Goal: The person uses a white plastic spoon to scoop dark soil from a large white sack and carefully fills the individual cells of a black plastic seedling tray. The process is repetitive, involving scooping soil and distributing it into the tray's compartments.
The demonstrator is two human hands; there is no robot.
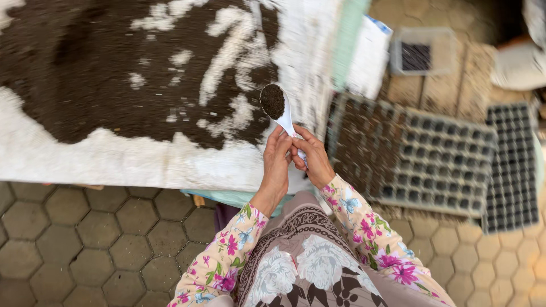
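Fingers of both the left hand (277, 162) and right hand (311, 159) pinch the handle of a small white plastic spoon (282, 111) heaped with dark soil. It hangs over the white sheet spread with soil (114, 153), left of the black plastic seedling tray (421, 159). Carrying looks under way; the load calls for a level hold.

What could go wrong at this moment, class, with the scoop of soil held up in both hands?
1. The white scoop is heaped with dark soil; a tilt could spill it onto the white sheet or the person's lap.
2. The left hand and right hand pinch only the handle's end, so the loaded scoop might slip or twist.
3. The seedling tray lies off to the right, apart from the scoop; soil could drop onto the paving on the way across.
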